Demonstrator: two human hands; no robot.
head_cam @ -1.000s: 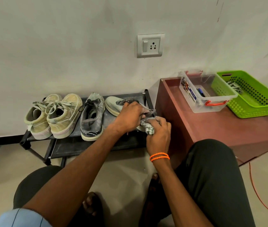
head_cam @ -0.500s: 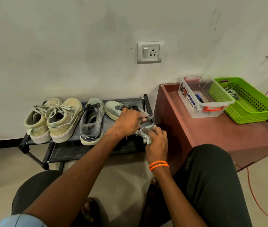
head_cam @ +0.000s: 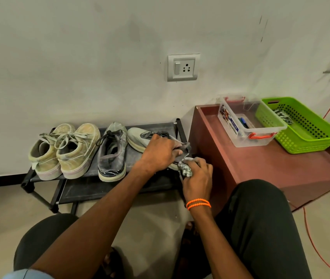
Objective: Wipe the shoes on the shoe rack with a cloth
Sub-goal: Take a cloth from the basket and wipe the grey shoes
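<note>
We steady the soft grey shoe (head_cam: 140,137) at its collar, left hand (head_cam: 158,153) gripping, right hand (head_cam: 197,178) pinching the limp cloth (head_cam: 185,171).

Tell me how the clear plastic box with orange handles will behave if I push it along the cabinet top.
The clear plastic box probably slides easily: it looks thin-walled and holds only a few pens. Those would likely rattle and shift. It sits against the green basket, so a rightward push may nudge that too.

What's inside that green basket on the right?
The green basket holds a crumpled patterned cloth-like bundle near its back corner. Its near wall hides part of the floor, so anything lying low there cannot be seen.
</note>
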